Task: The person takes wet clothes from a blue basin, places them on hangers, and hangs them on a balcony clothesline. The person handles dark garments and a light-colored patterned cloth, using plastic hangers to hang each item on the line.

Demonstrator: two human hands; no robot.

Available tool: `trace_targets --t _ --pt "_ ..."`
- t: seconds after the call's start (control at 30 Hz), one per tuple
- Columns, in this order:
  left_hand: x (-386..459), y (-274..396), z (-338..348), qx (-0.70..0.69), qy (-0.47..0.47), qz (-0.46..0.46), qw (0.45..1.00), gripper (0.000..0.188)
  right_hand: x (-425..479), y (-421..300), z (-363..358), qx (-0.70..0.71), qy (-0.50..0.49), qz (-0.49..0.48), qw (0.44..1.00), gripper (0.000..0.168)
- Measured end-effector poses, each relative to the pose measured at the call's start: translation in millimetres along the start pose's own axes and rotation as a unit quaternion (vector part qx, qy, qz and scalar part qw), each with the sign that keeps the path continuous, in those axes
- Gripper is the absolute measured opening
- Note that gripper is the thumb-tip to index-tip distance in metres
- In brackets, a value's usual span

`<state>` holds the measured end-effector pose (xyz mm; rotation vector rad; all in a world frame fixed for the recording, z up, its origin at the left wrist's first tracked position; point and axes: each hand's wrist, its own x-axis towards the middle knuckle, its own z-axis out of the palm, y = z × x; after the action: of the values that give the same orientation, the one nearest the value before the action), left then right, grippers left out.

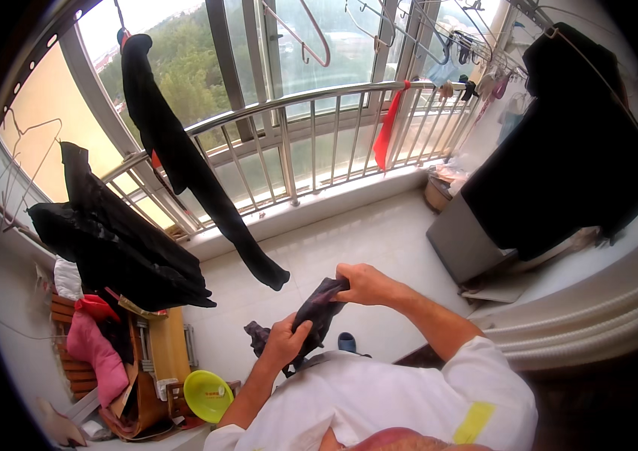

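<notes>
A bunched dark cloth garment with a purplish tint is stretched between my two hands in front of the white shirt. My left hand grips it lower down, and a crumpled end of it hangs out past that hand. At its upper end, my right hand pinches the fabric between thumb and fingers. Beyond the hands hangs a long narrow black garment, its lower tip near the middle of the view. Black trousers or a similar garment hang from a wire hanger on the left.
A metal railing runs before the windows, with a red cloth tied on it. Empty hangers hang overhead. Large black clothing hangs at right over a grey box. A yellow-green basin and pink cushion are lower left.
</notes>
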<state>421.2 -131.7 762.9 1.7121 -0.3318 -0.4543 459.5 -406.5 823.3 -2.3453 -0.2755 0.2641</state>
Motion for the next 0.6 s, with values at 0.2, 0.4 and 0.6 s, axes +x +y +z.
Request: trace_targets --t 0.2,0.4,0.6 --pt "-5 -20 13 -0.094 0.097 -0.043 0.990 0.026 3 35 -33 0.049 0.008 0.053 0.997 0.034" --pt "-25 -52 9 -0.095 0.139 -0.075 0.983 0.024 12 56 -190 0.201 0.350 -0.029 0.914 0.021" --pt "-28 -43 25 -0.122 0.146 -0.039 0.981 0.025 2 -29 -316 0.167 0.521 -0.162 0.821 0.022"
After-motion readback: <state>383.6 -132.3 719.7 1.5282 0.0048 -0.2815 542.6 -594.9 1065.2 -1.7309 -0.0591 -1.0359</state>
